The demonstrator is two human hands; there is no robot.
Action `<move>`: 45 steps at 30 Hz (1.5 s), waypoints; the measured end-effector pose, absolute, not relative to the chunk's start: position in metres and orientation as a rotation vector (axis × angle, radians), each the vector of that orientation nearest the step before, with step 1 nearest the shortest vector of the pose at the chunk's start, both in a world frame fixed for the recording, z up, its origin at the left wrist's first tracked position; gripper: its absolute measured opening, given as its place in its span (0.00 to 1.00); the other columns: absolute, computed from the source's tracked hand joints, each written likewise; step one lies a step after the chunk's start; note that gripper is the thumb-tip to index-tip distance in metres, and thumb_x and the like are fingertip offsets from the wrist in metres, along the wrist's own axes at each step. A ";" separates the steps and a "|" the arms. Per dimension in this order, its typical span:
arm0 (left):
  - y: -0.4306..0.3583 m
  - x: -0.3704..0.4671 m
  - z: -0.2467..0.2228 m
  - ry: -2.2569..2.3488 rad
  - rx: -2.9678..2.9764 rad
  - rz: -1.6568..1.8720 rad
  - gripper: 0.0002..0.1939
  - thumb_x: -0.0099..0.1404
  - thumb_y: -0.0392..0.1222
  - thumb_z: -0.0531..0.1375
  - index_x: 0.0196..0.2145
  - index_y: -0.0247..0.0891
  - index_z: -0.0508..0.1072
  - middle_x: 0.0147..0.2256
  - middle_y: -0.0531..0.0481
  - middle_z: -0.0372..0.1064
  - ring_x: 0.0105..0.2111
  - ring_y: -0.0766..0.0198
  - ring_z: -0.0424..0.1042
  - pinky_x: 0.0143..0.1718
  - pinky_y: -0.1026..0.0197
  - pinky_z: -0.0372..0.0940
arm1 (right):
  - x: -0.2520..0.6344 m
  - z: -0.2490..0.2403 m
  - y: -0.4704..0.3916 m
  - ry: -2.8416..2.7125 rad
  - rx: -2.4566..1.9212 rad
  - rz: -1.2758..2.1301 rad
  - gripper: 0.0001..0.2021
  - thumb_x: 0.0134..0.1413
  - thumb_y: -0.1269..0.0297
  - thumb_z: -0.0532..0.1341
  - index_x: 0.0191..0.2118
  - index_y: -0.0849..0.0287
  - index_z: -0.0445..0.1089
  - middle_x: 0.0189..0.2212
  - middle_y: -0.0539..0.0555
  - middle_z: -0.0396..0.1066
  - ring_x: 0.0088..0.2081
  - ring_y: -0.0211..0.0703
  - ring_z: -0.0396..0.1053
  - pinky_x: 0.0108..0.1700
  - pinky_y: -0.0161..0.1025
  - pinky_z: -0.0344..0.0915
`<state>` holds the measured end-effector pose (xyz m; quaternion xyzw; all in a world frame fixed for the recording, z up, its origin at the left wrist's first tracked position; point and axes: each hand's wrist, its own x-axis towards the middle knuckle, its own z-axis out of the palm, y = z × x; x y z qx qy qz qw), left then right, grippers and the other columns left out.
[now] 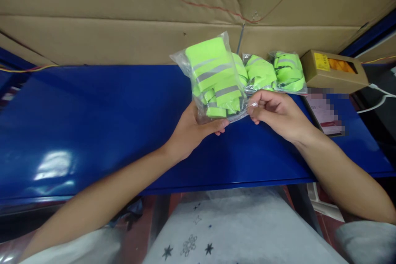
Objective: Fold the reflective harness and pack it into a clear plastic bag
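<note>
Between my two hands is a clear plastic bag (216,76) packed with neon-yellow strap material crossed by grey reflective stripes. It is held tilted above the blue table, its edge toward me. My left hand (198,126) grips the bag's lower left, thumb along the near edge and fingers underneath. With thumb and fingertips, my right hand (269,111) pinches the lower right corner of the same bag. Just behind it stand similar bags of neon straps, one (261,72) near my right fingers and another (290,71) farther right. A further neon bundle is partly hidden behind the held bag.
The glossy blue table (93,123) runs up to a cardboard wall (123,41). At the right are a brown box (335,70) with orange contents, a phone-like flat object (324,113), partly blurred out, and a white cable (375,105).
</note>
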<state>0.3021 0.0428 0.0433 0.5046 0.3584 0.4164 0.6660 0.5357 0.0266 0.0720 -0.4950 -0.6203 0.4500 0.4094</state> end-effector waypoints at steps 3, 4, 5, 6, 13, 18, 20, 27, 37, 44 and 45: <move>0.044 0.302 0.042 0.809 1.131 0.945 0.28 0.54 0.44 0.77 0.47 0.37 0.69 0.32 0.51 0.76 0.29 0.62 0.77 0.28 0.62 0.69 | 0.534 0.067 0.027 -1.529 -1.216 1.165 0.15 0.55 0.51 0.73 0.33 0.56 0.73 0.25 0.48 0.70 0.27 0.37 0.67 0.31 0.36 0.66; 0.045 0.302 0.041 0.812 1.132 0.955 0.29 0.54 0.43 0.77 0.48 0.37 0.69 0.33 0.51 0.76 0.29 0.62 0.77 0.28 0.62 0.69 | 0.533 0.065 0.028 -1.517 -1.208 1.203 0.15 0.54 0.51 0.74 0.33 0.56 0.73 0.26 0.48 0.71 0.27 0.37 0.67 0.31 0.36 0.67; 0.045 0.301 0.040 0.815 1.135 0.966 0.29 0.54 0.43 0.77 0.48 0.37 0.68 0.33 0.51 0.76 0.29 0.62 0.77 0.28 0.62 0.69 | 0.532 0.062 0.028 -1.508 -1.201 1.249 0.15 0.53 0.52 0.74 0.33 0.56 0.73 0.26 0.48 0.71 0.28 0.37 0.68 0.31 0.36 0.68; 0.045 0.301 0.039 0.819 1.140 0.973 0.29 0.54 0.43 0.77 0.48 0.37 0.68 0.33 0.51 0.76 0.29 0.62 0.77 0.28 0.62 0.70 | 0.531 0.060 0.029 -1.499 -1.196 1.291 0.15 0.52 0.52 0.75 0.33 0.56 0.74 0.26 0.48 0.71 0.28 0.37 0.68 0.30 0.36 0.68; 0.044 0.302 0.040 0.810 1.145 0.966 0.29 0.54 0.44 0.77 0.47 0.37 0.68 0.31 0.52 0.76 0.28 0.62 0.77 0.27 0.62 0.70 | 0.520 0.054 0.028 -1.431 -1.150 1.275 0.11 0.52 0.58 0.74 0.31 0.56 0.74 0.24 0.46 0.70 0.26 0.36 0.67 0.29 0.36 0.66; 0.044 0.303 0.040 0.813 1.144 0.966 0.28 0.55 0.43 0.77 0.46 0.37 0.68 0.32 0.51 0.76 0.28 0.62 0.78 0.28 0.61 0.70 | 0.519 0.051 0.028 -1.420 -1.155 1.311 0.10 0.54 0.59 0.72 0.32 0.56 0.73 0.25 0.46 0.70 0.27 0.36 0.67 0.30 0.35 0.67; 0.044 0.303 0.039 0.817 1.144 0.968 0.27 0.54 0.44 0.77 0.46 0.37 0.69 0.32 0.51 0.76 0.28 0.61 0.77 0.28 0.61 0.70 | 0.519 0.049 0.029 -1.433 -1.147 1.343 0.11 0.53 0.58 0.73 0.33 0.57 0.74 0.26 0.47 0.71 0.28 0.37 0.69 0.30 0.36 0.69; 0.043 0.304 0.038 0.783 1.126 0.947 0.26 0.54 0.43 0.77 0.44 0.36 0.68 0.31 0.52 0.76 0.28 0.64 0.76 0.27 0.63 0.70 | 0.514 0.051 0.025 -1.500 -1.094 1.318 0.15 0.50 0.55 0.76 0.32 0.57 0.74 0.24 0.47 0.70 0.26 0.36 0.69 0.28 0.35 0.70; 0.047 0.300 0.039 0.746 1.028 0.938 0.21 0.54 0.44 0.76 0.44 0.37 0.78 0.40 0.49 0.80 0.40 0.59 0.78 0.39 0.60 0.72 | 0.524 0.055 0.028 -1.455 -1.081 1.263 0.12 0.53 0.58 0.75 0.28 0.57 0.74 0.24 0.47 0.71 0.25 0.36 0.69 0.27 0.35 0.70; 0.046 0.301 0.032 0.752 1.141 0.949 0.23 0.56 0.46 0.76 0.46 0.37 0.78 0.47 0.47 0.81 0.51 0.53 0.79 0.55 0.52 0.73 | 0.517 0.046 0.025 -1.461 -1.017 1.300 0.11 0.53 0.60 0.75 0.30 0.59 0.75 0.23 0.46 0.71 0.24 0.33 0.68 0.26 0.32 0.70; 0.046 0.301 0.032 0.758 1.161 0.945 0.23 0.56 0.46 0.76 0.46 0.37 0.77 0.47 0.47 0.81 0.51 0.52 0.79 0.54 0.51 0.73 | 0.517 0.046 0.025 -1.464 -1.015 1.297 0.12 0.52 0.60 0.76 0.30 0.59 0.75 0.23 0.46 0.71 0.24 0.33 0.68 0.26 0.32 0.70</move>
